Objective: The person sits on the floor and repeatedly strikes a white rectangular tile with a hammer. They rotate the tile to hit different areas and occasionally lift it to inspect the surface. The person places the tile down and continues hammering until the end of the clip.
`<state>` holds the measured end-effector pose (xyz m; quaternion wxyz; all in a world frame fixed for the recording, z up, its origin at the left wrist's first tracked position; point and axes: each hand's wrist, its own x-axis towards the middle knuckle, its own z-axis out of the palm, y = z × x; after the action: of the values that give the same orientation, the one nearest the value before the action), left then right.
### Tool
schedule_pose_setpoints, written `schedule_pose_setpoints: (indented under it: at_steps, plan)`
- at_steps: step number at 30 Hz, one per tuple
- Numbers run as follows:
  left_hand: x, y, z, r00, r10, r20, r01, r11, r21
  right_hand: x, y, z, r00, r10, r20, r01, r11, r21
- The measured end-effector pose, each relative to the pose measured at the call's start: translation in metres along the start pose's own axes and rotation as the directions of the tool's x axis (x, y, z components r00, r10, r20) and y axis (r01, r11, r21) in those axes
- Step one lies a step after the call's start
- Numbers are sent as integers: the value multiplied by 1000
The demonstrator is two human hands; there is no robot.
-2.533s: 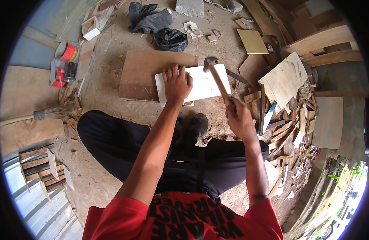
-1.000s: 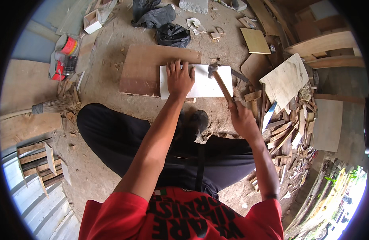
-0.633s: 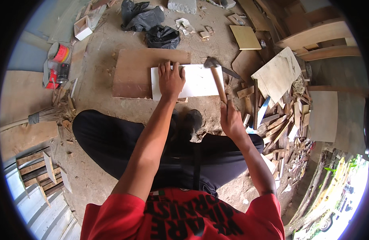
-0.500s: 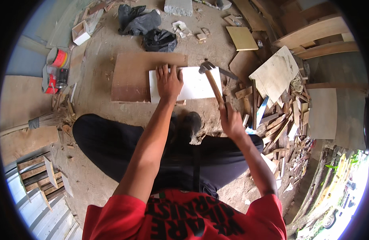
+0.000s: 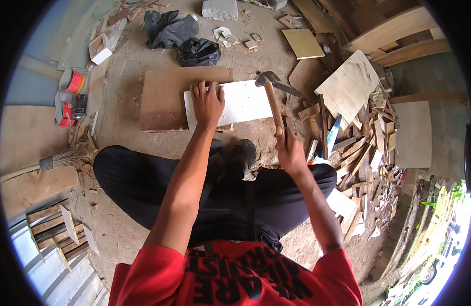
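A white rectangular board (image 5: 245, 104) lies partly over a larger brown plywood sheet (image 5: 164, 97) on the ground ahead of me. My left hand (image 5: 209, 108) rests on the white board's left part, its fingers hooked over the far edge. A claw hammer (image 5: 274, 106) with a wooden handle is in my right hand (image 5: 290, 153), which grips the handle's lower end. The dark hammer head is up near the board's far right corner; whether it touches anything I cannot tell. Small dark specks dot the white surface. No nail can be made out.
Black plastic bags (image 5: 198, 52) lie beyond the boards. Scrap wood (image 5: 355, 153) is heaped on the right beside a pale panel (image 5: 348, 86). Paint cans (image 5: 72, 81) and a twig broom (image 5: 64, 157) are at left. My dark shoes (image 5: 243, 154) are just this side of the boards.
The hammer head has shifted right and slightly away, from over the white board to its right edge. The white board looks slightly turned. My left hand stays on it.
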<state>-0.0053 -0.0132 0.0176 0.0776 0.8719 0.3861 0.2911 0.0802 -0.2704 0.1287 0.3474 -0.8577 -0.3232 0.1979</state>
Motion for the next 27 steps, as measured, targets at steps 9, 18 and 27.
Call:
schedule_pose_setpoints:
  at_steps: [9,18,27]
  plan:
    - [-5,-1,3,999,-7,-33,9,998,61,22,-27,29,992,-57,-115,66,995,78]
    - [-2,5,0,998,-63,12,62,996,71,40,-21,19,970,-206,-129,210,977,19]
    - [-3,4,0,998,-56,20,55,996,64,47,0,22,951,-304,-53,300,951,-70]
